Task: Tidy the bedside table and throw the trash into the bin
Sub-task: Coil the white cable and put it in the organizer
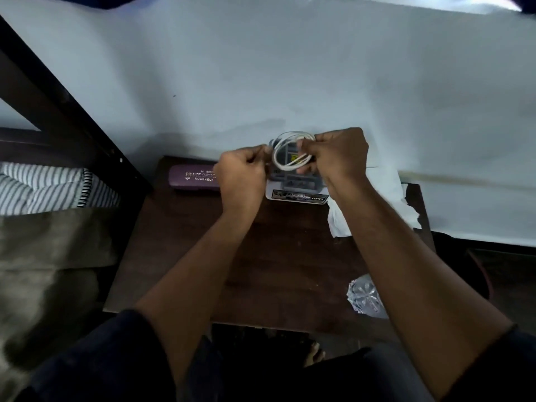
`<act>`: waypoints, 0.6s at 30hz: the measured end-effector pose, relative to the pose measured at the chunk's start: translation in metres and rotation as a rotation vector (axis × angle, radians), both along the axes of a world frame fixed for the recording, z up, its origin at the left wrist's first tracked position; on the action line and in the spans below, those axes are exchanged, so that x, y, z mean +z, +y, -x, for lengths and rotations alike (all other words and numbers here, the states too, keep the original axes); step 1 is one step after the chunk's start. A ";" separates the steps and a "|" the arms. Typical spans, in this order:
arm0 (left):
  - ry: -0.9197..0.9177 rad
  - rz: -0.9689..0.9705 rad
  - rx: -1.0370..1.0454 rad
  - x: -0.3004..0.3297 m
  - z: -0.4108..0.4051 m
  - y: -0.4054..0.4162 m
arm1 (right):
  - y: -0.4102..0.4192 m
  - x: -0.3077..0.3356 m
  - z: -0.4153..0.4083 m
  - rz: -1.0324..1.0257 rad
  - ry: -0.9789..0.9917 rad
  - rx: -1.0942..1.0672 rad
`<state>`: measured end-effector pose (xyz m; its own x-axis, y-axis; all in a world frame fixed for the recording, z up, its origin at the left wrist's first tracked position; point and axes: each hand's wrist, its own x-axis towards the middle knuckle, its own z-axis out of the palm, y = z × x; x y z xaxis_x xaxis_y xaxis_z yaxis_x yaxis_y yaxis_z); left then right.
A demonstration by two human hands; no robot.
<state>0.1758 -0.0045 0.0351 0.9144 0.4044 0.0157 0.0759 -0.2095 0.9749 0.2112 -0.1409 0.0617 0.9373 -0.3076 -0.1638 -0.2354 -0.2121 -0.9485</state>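
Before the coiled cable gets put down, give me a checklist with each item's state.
1. White coiled cable held by both hands: ok, left hand and right hand grip it.
2. Loops gathered: ok.
3. Loose end secured: cannot tell.
4. Bare spot on the dark wooden bedside table: ok.
5. Trash off the table: not ok, crumpled white paper and clear plastic wrapper remain.
6. Purple glasses case at the back edge: ok.

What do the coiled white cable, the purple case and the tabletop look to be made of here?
White cable: flexible plastic-sheathed cord, smooth, since it bends into loose loops between both hands. Purple case: probably hard plastic or leatherette, matte, with gold stamped lettering. Bedside table: dark wood or wood-look laminate; faint grain shows.
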 end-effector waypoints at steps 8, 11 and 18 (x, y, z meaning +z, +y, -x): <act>0.018 -0.195 -0.037 -0.012 -0.024 -0.004 | 0.005 -0.015 -0.011 0.002 0.002 -0.063; -0.018 -0.277 -0.047 -0.014 -0.027 -0.003 | 0.013 -0.014 -0.009 -0.007 -0.012 -0.026; 0.121 -0.203 -0.124 -0.005 -0.028 0.003 | 0.033 -0.010 -0.008 0.058 0.018 -0.026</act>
